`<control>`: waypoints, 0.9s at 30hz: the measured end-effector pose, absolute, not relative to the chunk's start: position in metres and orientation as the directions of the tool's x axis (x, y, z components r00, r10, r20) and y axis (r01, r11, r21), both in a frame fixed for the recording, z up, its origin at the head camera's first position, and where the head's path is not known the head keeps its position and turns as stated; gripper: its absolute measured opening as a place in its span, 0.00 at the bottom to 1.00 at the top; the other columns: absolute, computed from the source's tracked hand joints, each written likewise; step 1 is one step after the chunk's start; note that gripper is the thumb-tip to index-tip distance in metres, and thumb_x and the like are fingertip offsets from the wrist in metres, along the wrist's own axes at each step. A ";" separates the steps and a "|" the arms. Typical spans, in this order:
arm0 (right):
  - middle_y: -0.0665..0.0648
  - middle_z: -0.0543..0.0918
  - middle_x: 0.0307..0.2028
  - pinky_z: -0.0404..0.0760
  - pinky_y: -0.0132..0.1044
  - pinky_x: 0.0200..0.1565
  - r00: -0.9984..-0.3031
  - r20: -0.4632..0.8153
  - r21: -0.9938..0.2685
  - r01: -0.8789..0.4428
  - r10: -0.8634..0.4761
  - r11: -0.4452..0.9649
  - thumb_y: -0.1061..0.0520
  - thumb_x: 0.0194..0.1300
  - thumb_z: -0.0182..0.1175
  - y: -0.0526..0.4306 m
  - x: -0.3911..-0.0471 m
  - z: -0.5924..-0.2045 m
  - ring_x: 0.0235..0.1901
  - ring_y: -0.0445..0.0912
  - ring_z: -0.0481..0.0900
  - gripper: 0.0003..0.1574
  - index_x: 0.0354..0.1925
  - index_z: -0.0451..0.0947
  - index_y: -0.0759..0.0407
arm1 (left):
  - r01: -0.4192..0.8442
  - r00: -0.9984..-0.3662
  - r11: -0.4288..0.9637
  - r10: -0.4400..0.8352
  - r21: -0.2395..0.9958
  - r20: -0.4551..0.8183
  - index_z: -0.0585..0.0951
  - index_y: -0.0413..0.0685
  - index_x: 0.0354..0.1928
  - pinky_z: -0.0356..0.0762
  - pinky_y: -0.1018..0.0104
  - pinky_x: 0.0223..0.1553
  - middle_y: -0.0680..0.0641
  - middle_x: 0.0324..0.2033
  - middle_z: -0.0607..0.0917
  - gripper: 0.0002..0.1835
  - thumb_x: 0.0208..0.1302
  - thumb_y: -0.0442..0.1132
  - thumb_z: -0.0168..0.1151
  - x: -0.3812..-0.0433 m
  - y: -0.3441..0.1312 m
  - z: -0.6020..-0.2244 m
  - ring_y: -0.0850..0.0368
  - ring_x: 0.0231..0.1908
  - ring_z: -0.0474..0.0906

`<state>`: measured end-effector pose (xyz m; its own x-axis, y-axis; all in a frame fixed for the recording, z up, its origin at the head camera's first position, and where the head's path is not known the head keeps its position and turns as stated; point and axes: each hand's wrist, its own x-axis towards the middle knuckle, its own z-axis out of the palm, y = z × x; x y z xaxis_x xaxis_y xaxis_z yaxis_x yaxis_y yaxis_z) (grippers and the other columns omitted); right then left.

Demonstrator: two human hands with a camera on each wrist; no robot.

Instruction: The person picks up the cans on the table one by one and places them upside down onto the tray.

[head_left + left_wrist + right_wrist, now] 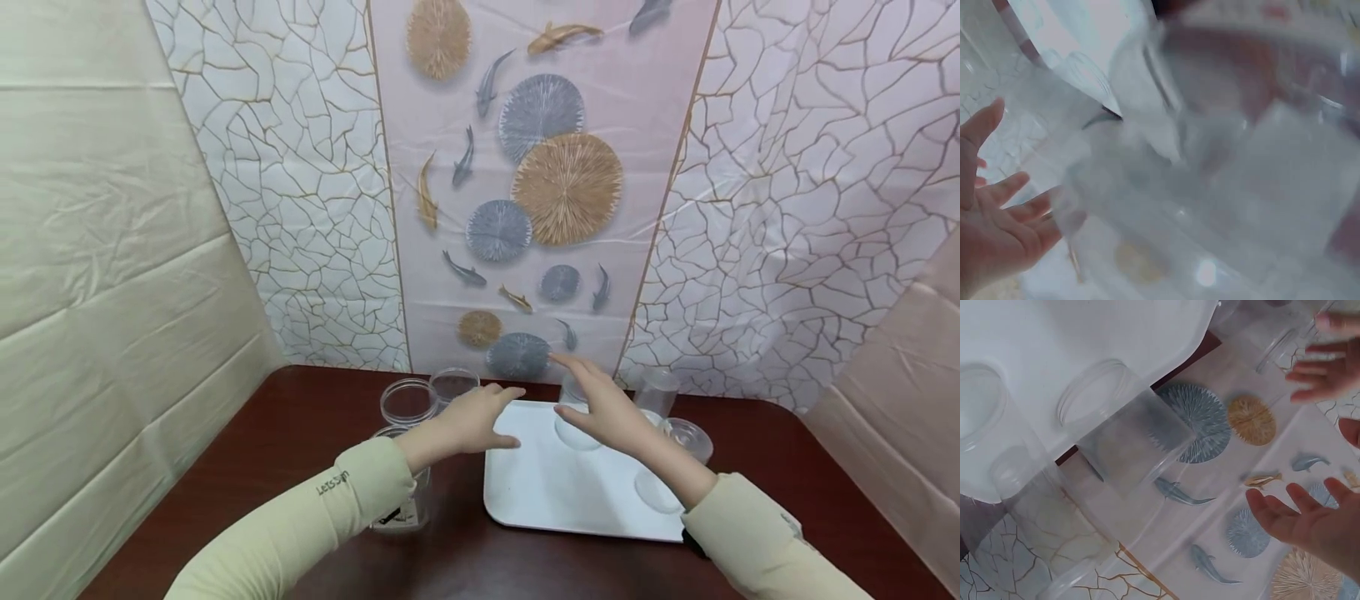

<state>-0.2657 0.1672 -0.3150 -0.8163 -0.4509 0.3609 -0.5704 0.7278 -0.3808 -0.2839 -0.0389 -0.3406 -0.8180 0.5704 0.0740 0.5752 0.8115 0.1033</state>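
Observation:
Both hands hover in the air with nothing held. The left hand point(476, 419) is over the tray's left edge, thumb apart from the fingers. To its right, the right hand point(603, 408) hangs above the white tray point(555, 492), fingers extended. Clear jars stand on the tray: one jar point(576, 429) behind the right hand, another tall jar point(658, 392) farther back, and a jar point(686, 442) at the right side, partly hidden by the forearm. In the right wrist view, the right hand point(1316, 519) is apart from the clear jar point(1135, 437).
Left of the tray, several clear jars stand on the dark red table point(247, 475): a front jar point(405, 512) with something small inside, partly behind the sleeve, and jars point(408, 404) behind it. A patterned cloth point(315, 208) hangs behind the table. The left wrist view is blurred.

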 end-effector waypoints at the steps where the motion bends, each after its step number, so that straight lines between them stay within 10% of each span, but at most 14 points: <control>1: 0.63 0.63 0.60 0.67 0.56 0.52 -0.820 0.368 -0.392 -0.564 -0.439 0.726 0.58 0.56 0.59 0.167 -0.263 -0.315 0.58 0.59 0.62 0.41 0.64 0.53 0.55 | 0.575 -0.818 0.811 0.568 0.109 0.090 0.61 0.53 0.63 0.73 0.60 0.47 0.46 0.53 0.73 0.39 0.50 0.59 0.59 -0.287 -0.040 -0.339 0.52 0.50 0.72; 27: 0.62 0.72 0.52 0.73 0.52 0.46 -0.822 0.461 -0.471 -0.546 -0.334 0.693 0.60 0.55 0.59 0.178 -0.253 -0.324 0.52 0.55 0.70 0.36 0.61 0.59 0.56 | 0.400 -0.917 0.902 0.394 0.163 0.064 0.65 0.57 0.60 0.68 0.49 0.51 0.47 0.58 0.69 0.39 0.44 0.54 0.67 -0.354 -0.067 -0.305 0.46 0.56 0.67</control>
